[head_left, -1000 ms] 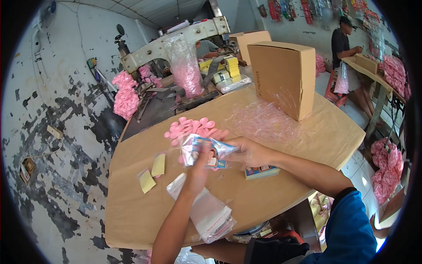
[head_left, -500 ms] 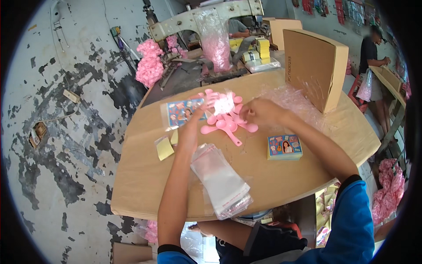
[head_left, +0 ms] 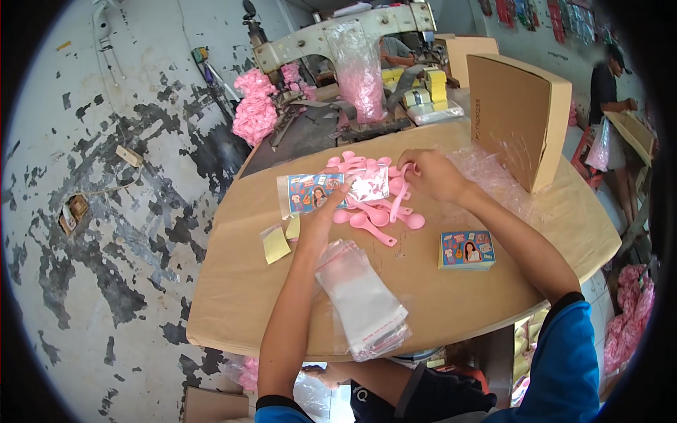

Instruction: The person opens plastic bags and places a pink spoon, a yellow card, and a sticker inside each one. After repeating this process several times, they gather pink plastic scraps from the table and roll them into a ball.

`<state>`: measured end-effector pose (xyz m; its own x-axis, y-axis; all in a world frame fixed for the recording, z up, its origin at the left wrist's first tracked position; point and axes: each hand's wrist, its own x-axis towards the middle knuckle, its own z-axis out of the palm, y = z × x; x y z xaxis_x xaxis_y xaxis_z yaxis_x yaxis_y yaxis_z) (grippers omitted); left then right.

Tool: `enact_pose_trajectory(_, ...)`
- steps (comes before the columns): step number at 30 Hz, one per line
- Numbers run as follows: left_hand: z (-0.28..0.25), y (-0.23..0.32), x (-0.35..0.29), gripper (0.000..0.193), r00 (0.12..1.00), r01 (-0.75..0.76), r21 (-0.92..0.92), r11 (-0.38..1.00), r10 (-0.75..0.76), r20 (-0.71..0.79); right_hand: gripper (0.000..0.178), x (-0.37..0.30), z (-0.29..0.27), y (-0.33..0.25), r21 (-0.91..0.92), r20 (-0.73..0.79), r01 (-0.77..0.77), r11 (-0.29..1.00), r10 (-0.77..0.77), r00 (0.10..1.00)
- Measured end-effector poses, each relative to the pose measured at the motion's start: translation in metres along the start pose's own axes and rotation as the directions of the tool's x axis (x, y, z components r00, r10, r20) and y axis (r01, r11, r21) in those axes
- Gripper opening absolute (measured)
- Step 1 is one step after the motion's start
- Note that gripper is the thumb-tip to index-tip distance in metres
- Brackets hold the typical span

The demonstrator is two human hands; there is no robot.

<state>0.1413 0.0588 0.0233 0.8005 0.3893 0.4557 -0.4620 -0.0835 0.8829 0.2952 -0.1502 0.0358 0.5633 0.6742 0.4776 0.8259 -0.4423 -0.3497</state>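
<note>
Left hand (head_left: 328, 209): fingers closed on clear bag (head_left: 370, 187) with blue picture card (head_left: 310, 193) in it, at left of pink spoon pile (head_left: 379, 217), bag overlapping the pile, probably for steadiness. Right hand (head_left: 431, 173): fingertips pinched on one pink spoon (head_left: 399, 196), pile's right edge. Flat bag stack (head_left: 363, 292) on pile's near side, card stack (head_left: 467, 251) right and nearer, presumably for easy reach.
</note>
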Motion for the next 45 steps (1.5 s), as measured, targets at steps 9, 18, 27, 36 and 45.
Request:
enact_pose_trajectory(9,0.002,-0.003,-0.005,0.05,0.998,0.061,-0.156,0.986,-0.062,-0.001,0.015,-0.003,-0.017,-0.005,0.841,0.098,-0.179,0.511,0.182,0.978)
enact_pose_trajectory(18,0.004,0.008,-0.008,0.049,0.997,0.069,-0.224,0.972,-0.072,-0.006,0.028,-0.025,-0.041,-0.011,0.766,0.465,-0.492,0.415,0.172,0.868)
enact_pose_trajectory(27,0.014,0.014,-0.01,0.046,0.995,0.085,-0.296,0.951,-0.066,0.073,0.028,-0.026,-0.038,-0.007,0.409,0.348,-0.228,0.884,0.08,0.934)
enact_pose_trajectory(36,0.016,0.014,-0.008,0.053,0.993,0.065,-0.239,0.969,-0.04,0.11,0.029,-0.029,-0.057,-0.015,0.533,0.348,-0.244,0.81,0.054,0.936)
enact_pose_trajectory(45,0.026,0.008,-0.014,0.046,0.991,0.109,-0.375,0.921,-0.071,0.113,0.032,-0.04,-0.047,-0.046,0.738,0.34,-0.188,0.648,-0.116,0.933)
